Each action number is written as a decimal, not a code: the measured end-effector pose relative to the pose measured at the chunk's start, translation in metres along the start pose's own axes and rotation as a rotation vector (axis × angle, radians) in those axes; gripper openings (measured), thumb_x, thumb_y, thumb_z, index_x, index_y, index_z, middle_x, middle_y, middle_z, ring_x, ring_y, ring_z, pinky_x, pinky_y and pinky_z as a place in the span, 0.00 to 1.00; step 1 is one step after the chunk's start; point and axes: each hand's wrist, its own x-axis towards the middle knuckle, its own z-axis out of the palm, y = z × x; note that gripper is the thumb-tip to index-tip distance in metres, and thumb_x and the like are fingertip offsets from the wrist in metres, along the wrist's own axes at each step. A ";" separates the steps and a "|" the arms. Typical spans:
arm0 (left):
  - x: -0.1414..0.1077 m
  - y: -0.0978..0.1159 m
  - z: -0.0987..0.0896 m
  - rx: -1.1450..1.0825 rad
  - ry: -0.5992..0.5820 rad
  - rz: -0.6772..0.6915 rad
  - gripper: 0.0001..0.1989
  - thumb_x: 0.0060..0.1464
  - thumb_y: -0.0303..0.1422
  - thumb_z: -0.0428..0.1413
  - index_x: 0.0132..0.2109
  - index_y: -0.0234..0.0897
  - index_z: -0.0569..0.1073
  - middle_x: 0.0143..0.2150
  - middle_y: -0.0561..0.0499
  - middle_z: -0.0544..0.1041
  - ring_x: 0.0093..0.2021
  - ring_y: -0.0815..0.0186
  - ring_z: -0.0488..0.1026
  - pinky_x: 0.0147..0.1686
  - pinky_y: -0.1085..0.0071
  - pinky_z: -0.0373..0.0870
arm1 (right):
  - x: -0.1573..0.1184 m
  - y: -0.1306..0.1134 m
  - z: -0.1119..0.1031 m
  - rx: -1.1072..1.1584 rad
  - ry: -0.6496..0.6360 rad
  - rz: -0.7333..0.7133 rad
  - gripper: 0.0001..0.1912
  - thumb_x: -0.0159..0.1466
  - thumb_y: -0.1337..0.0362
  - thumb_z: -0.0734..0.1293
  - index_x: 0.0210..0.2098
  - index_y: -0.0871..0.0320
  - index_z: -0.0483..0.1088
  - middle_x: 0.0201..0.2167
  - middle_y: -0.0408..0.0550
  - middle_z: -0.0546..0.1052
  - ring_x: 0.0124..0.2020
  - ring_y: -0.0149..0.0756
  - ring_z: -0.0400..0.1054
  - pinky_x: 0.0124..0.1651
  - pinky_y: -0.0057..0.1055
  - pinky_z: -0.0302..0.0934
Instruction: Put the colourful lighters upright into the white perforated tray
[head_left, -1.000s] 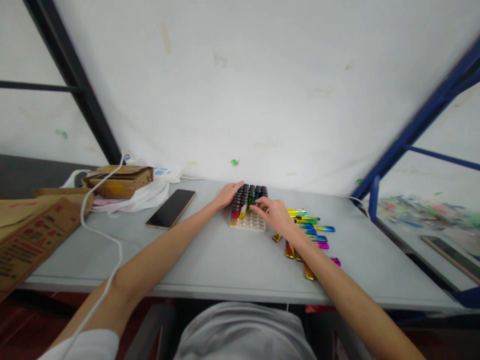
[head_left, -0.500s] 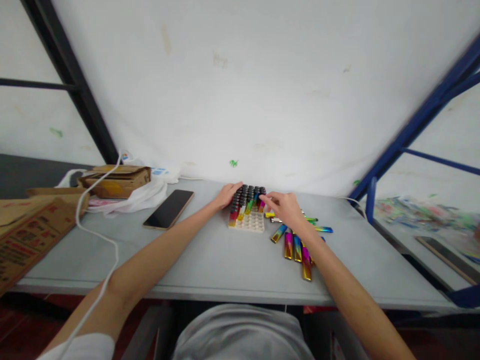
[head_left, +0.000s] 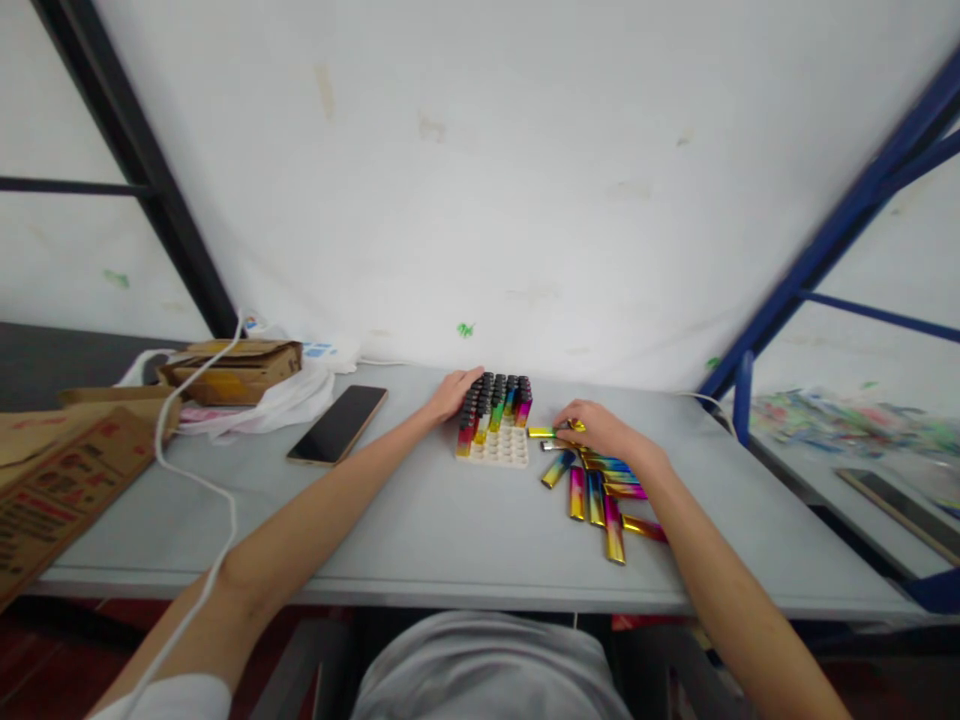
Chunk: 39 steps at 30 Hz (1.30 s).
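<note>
A white tray with round holes sits on the grey table, its front right holes bare. Several shiny coloured lighters with dark tops stand upright in its back and left rows. My left hand rests against the tray's back left side, its fingers partly hidden behind the lighters. To the right of the tray lies a loose pile of metallic lighters in gold, pink and blue. My right hand is over the back of that pile, its fingers bent around a gold lighter.
A dark phone lies left of the tray. Farther left are a small cardboard box on a white plastic bag, a larger carton and a hanging white cable. Blue metal framing stands at right.
My right hand has moved right, away from the tray and over the loose pile. A pink lighter stands in the tray where its fingers were. My left hand has stayed in place.
</note>
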 end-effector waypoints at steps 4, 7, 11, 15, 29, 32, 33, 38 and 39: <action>0.001 -0.003 0.000 -0.004 -0.004 -0.004 0.28 0.57 0.58 0.46 0.24 0.38 0.65 0.21 0.54 0.66 0.29 0.64 0.63 0.35 0.67 0.61 | 0.004 -0.004 0.006 0.010 0.013 -0.043 0.12 0.64 0.63 0.70 0.46 0.57 0.80 0.42 0.55 0.81 0.46 0.47 0.73 0.53 0.39 0.64; 0.004 -0.007 -0.001 0.010 0.013 0.025 0.27 0.57 0.57 0.46 0.25 0.38 0.66 0.22 0.54 0.68 0.31 0.63 0.64 0.36 0.67 0.62 | 0.006 -0.008 0.009 0.012 0.014 -0.083 0.12 0.66 0.63 0.69 0.47 0.58 0.79 0.45 0.56 0.80 0.49 0.46 0.72 0.55 0.38 0.62; 0.004 -0.007 -0.001 0.011 0.000 0.029 0.28 0.57 0.57 0.46 0.25 0.38 0.68 0.23 0.53 0.69 0.31 0.62 0.65 0.38 0.66 0.64 | 0.004 -0.012 0.006 0.010 0.044 0.011 0.12 0.69 0.63 0.65 0.48 0.59 0.76 0.42 0.55 0.82 0.43 0.43 0.75 0.49 0.35 0.64; 0.004 -0.006 -0.001 0.013 0.012 0.012 0.28 0.56 0.57 0.46 0.25 0.37 0.68 0.23 0.53 0.69 0.31 0.62 0.65 0.39 0.66 0.64 | -0.002 -0.015 -0.005 0.154 0.227 0.101 0.16 0.70 0.56 0.63 0.52 0.57 0.73 0.32 0.48 0.80 0.31 0.37 0.71 0.40 0.32 0.63; 0.005 -0.008 -0.001 0.006 0.022 0.032 0.27 0.57 0.57 0.46 0.25 0.38 0.66 0.23 0.53 0.68 0.31 0.62 0.65 0.39 0.66 0.64 | 0.005 -0.070 -0.005 0.948 0.495 0.097 0.20 0.64 0.46 0.69 0.31 0.57 0.70 0.23 0.40 0.69 0.26 0.30 0.63 0.34 0.29 0.61; 0.005 -0.007 0.000 0.016 0.026 0.022 0.27 0.57 0.57 0.46 0.25 0.38 0.67 0.23 0.53 0.69 0.31 0.62 0.65 0.39 0.66 0.64 | 0.006 -0.076 0.001 1.053 0.379 0.063 0.19 0.64 0.46 0.69 0.39 0.57 0.73 0.35 0.45 0.77 0.36 0.34 0.71 0.43 0.33 0.67; 0.005 -0.007 0.000 0.022 0.025 0.020 0.27 0.57 0.57 0.46 0.24 0.38 0.66 0.23 0.53 0.69 0.31 0.63 0.65 0.39 0.66 0.64 | 0.007 -0.077 0.003 1.083 0.341 0.060 0.19 0.64 0.46 0.69 0.41 0.56 0.73 0.39 0.47 0.78 0.39 0.36 0.72 0.46 0.34 0.68; 0.005 -0.006 -0.001 0.062 0.044 0.044 0.28 0.57 0.57 0.45 0.23 0.39 0.65 0.22 0.53 0.67 0.30 0.63 0.63 0.36 0.67 0.62 | 0.011 -0.084 0.015 1.151 0.244 0.001 0.22 0.65 0.47 0.68 0.51 0.55 0.69 0.38 0.48 0.79 0.32 0.35 0.72 0.44 0.37 0.68; 0.005 -0.006 -0.001 0.058 0.041 0.042 0.28 0.57 0.57 0.45 0.23 0.39 0.65 0.22 0.53 0.67 0.30 0.63 0.63 0.35 0.67 0.62 | 0.012 -0.086 0.018 1.176 0.237 -0.003 0.22 0.66 0.47 0.68 0.52 0.54 0.68 0.34 0.45 0.78 0.30 0.34 0.71 0.42 0.36 0.67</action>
